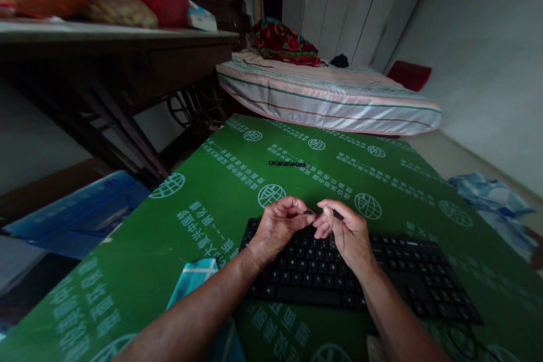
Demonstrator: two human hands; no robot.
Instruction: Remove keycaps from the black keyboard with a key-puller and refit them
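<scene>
A black keyboard (pixel 314 280) lies under my hands, its upper rows partly covered by them. My left hand (pixel 282 223) pinches a small black piece (pixel 307 212) between thumb and index finger, probably a keycap. Close beside it, my right hand (pixel 345 232) has its fingers curled, with a thin dark wire-like thing (pixel 332 233) showing against the fingers. What exactly that thing is cannot be made out. Farther back, several small black pieces like keycaps (pixel 287 164) sit in a short row on the green board (pixel 229 181).
A teal cloth (pixel 197 274) lies beneath my left forearm. The keyboard's cable (pixel 466 339) runs off at lower right. Beyond the board stands a bed (pixel 331 96); at left, a sewing-machine table (pixel 127 39) carries bags. A blue box (pixel 80 209) is below it.
</scene>
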